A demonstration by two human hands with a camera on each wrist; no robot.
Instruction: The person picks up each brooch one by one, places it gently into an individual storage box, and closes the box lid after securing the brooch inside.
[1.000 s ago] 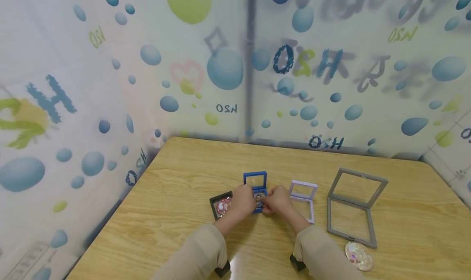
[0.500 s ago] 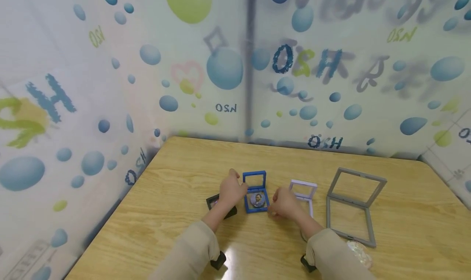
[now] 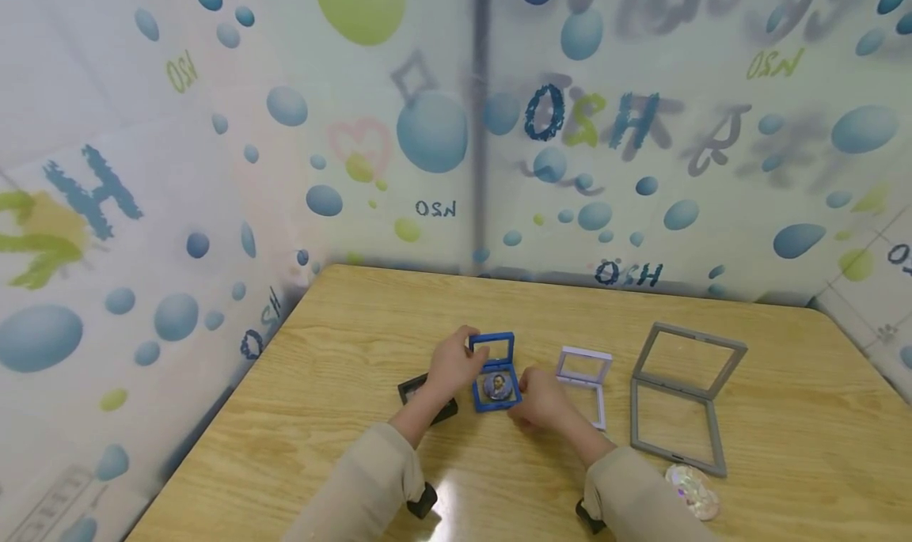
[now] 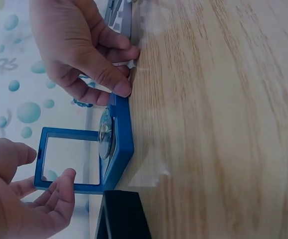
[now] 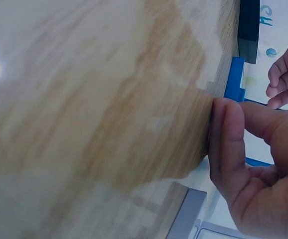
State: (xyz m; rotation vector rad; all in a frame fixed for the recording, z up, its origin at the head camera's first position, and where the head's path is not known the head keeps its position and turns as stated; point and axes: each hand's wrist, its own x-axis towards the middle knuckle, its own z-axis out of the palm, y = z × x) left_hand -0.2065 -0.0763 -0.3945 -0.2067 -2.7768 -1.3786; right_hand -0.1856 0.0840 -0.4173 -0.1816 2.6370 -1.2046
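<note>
A small blue display frame (image 3: 496, 406) stands with its lid raised in the head view. On its lower half lies a round badge (image 3: 497, 385) with a portrait. My left hand (image 3: 454, 364) is at the lid's left side, thumb and fingers spread around the edge. In the left wrist view its fingers come up to the lid (image 4: 69, 133), and no firm grip shows. My right hand (image 3: 543, 399) pinches the frame's near right corner. From the right wrist, thumb and curled fingers (image 5: 228, 134) meet at the blue edge (image 5: 233, 79).
A black frame (image 3: 445, 413) lies partly under the left forearm. To the right stand an open lilac frame (image 3: 601, 407) and a larger open grey frame (image 3: 716, 439). A shiny round disc (image 3: 693, 492) lies near the right sleeve. Patterned curtains (image 3: 370, 233) back the wooden table (image 3: 356, 352).
Both hands drew back from over the badge, uncovering it. Since then the left hand has come to the lid, and the right hand has moved left onto the blue frame's corner.
</note>
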